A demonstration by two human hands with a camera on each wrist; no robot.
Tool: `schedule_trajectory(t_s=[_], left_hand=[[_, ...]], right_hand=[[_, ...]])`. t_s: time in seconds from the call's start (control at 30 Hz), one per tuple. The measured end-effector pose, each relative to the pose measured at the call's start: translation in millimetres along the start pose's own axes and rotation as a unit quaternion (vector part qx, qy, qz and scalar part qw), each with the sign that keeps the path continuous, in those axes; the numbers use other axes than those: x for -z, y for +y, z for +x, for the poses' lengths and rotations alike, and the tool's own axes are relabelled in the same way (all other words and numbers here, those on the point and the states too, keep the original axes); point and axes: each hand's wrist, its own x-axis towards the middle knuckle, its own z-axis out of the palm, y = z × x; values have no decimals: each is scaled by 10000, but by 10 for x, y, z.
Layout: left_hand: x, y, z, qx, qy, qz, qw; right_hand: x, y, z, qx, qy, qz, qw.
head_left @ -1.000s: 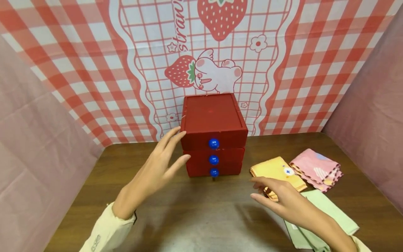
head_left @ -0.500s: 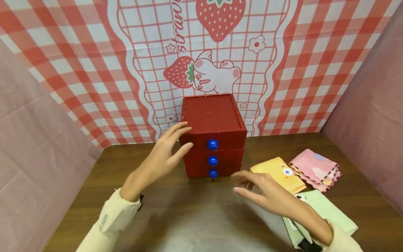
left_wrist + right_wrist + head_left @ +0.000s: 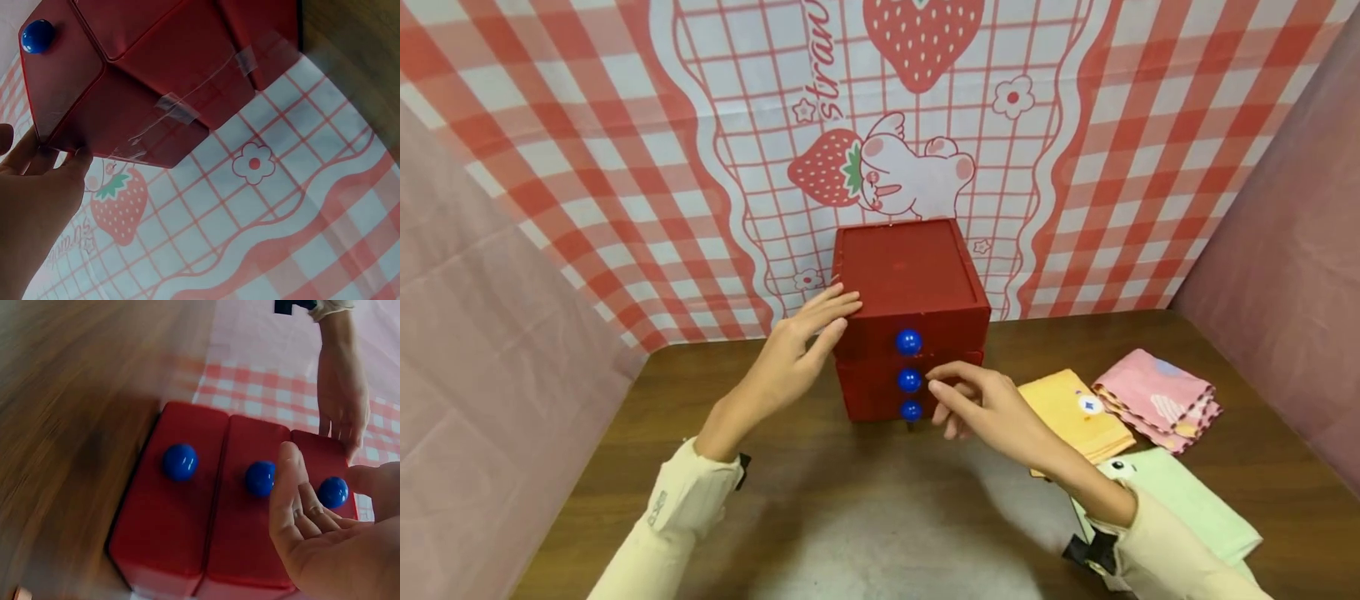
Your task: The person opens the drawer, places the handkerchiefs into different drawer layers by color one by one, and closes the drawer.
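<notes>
A red drawer box [image 3: 902, 271] with three blue round knobs, one above another, stands at the back of the table. My left hand [image 3: 797, 354] rests its fingertips on the box's top left front edge, fingers fairly straight. In front of the lower drawers is my right hand [image 3: 992, 408], its thumb and forefinger close to the middle blue knob [image 3: 909, 381] and holding nothing. The right wrist view has its fingers loosely bent beside the knobs. Clear tape [image 3: 178, 107] shows along the box's side in the left wrist view.
To the right lie a folded yellow cloth [image 3: 1071, 412], a pink cloth [image 3: 1157, 396] and a green cloth [image 3: 1195, 500], the green one partly under the right sleeve. A checked strawberry curtain [image 3: 1015, 167] hangs right behind the box; pink cloth walls [image 3: 497, 358] flank the table.
My right hand has moved left and forward from beside the yellow cloth to the knobs. My left hand has come forward onto the box's top edge.
</notes>
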Motion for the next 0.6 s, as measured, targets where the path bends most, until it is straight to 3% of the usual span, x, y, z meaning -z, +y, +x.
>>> schedule_trajectory(t_s=[0.13, 0.3, 0.5, 0.6], left_hand=[[-9, -42, 10, -52, 123, -181, 9997], [-18, -83, 35, -156, 347, -478, 9981], [-35, -124, 31, -186, 555, -660, 9961], [-54, -114, 37, -224, 640, -711, 9952]], right_hand=[[-43, -40, 127, -254, -376, 1069, 9932], [-80, -77, 261, -711, -607, 2195, 9711], [-114, -87, 395, -1048, -828, 2938, 9465], [-129, -89, 439, -1143, -722, 3112, 9407]])
